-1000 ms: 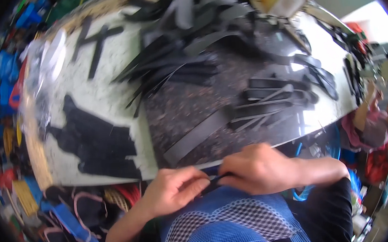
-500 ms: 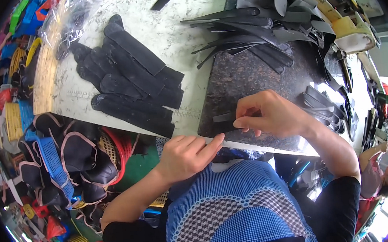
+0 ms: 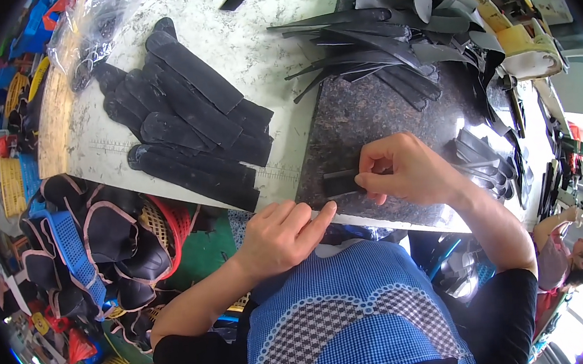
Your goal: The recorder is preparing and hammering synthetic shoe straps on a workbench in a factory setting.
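Here's the right hand (image 3: 412,171), thumb and index finger clamped on a short black strip (image 3: 341,183), over the dark slab (image 3: 369,116) at the near side of the worktop (image 3: 244,40); just left, the left hand (image 3: 281,238), index finger out, other fingers curled, any grip there I cannot tell; black pieces (image 3: 191,100) overlap farther left, long strips (image 3: 380,44) heap up far right

The head view, left of a head-worn fisheye pair, looks steeply down from close above the apron (image 3: 351,274), past left hand (image 3: 279,237) and right hand (image 3: 407,172), and forward across the table (image 3: 87,144).
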### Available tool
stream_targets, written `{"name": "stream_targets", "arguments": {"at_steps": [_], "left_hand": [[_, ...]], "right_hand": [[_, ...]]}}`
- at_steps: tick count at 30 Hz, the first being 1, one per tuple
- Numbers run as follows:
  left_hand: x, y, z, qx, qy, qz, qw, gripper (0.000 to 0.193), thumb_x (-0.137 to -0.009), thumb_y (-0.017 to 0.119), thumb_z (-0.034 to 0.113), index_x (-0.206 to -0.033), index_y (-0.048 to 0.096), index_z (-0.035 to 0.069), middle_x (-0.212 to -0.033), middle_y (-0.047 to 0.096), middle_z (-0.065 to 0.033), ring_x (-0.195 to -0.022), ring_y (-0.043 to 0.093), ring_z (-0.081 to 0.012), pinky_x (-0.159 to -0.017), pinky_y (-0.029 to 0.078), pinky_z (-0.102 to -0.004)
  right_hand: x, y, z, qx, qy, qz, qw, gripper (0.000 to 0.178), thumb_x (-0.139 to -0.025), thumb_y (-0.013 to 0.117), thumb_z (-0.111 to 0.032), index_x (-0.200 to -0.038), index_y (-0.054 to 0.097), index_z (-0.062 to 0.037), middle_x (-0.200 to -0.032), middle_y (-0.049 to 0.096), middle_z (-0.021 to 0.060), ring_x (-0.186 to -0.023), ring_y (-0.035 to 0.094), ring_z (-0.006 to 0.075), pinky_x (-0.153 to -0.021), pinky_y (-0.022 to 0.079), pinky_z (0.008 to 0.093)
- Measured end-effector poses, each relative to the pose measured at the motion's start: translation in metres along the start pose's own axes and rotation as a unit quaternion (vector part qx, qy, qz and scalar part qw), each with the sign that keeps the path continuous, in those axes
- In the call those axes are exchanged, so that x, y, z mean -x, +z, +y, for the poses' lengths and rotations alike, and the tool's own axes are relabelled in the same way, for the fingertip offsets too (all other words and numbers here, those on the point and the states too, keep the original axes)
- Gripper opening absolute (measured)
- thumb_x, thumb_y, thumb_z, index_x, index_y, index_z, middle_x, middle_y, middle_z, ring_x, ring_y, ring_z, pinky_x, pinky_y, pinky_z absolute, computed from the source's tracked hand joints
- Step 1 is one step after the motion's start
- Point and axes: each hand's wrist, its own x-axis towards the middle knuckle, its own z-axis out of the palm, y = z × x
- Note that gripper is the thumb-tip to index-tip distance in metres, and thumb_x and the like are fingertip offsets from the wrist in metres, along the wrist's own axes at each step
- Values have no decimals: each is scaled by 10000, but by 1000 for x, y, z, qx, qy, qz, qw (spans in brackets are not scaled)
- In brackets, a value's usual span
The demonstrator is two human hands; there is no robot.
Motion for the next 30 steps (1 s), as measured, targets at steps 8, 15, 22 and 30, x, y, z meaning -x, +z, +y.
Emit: {"name": "stream_targets", "arguments": {"at_steps": [8, 15, 22, 30], "left_hand": [[-22, 8, -3, -12, 74, 22, 997, 198, -854, 763, 125, -1033, 762, 40, -1190, 725, -75, -1077, 694, -223, -918, 526, -367], [-33, 0, 4, 4, 29, -28, 999, 280, -890, 719, 195, -1127, 729, 45, -1196, 691, -83, -1124, 665, -231, -971, 517, -394], [-54, 7, 3, -55, 75, -81, 992, 638, -943, 703, 497, -1411, 675, 65, -1088, 630, -70, -1018, 610, -235, -920, 481, -401], [-69, 8, 8, -83, 91, -111, 986, 635, -953, 684, 522, -1415, 678, 87, -1003, 585, -57, -917, 581, -224, -858, 471, -391]], "right_hand": [[4, 26, 15, 266, -140, 201, 932, 287, -911, 754, -274, -812, 670, -18, -648, 698, 106, -604, 723, 240, -592, 557, 375], [65, -32, 31, 80, 77, 182, 977, 258, -939, 769, -235, -863, 699, 2, -731, 727, 104, -670, 740, 185, -615, 560, 310], [71, -31, 56, -7, 98, 195, 976, 221, -1011, 711, -171, -955, 740, 40, -809, 761, 98, -710, 750, 170, -665, 586, 285], [65, -9, 78, 230, -27, 309, 922, 247, -873, 784, -285, -822, 691, -61, -712, 708, 96, -678, 723, 318, -650, 574, 419]]}}
